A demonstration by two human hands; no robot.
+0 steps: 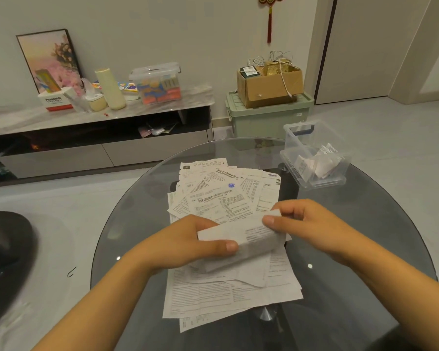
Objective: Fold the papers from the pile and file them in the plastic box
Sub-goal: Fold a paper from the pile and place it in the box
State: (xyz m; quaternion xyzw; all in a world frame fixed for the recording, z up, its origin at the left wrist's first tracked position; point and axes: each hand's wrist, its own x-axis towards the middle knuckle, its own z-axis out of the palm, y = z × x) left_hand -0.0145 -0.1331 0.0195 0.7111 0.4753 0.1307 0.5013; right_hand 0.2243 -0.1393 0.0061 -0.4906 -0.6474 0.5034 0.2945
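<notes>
hands: left hand (188, 243) and right hand (312, 224), fingers pinching a paper (241, 236)
paper: white, printed, half folded over
pile (228, 198): loose printed sheets

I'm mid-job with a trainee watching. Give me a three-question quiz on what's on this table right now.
1. True or false: the clear plastic box already holds folded papers.
2. What do both hands have in their grip?
A. the box
B. a folded paper
C. nothing
3. On which side of the paper pile does the box stand?

Key:
1. True.
2. B: the left hand and right hand hold the folded paper above the pile.
3. Its far right, on the glass table.
</notes>
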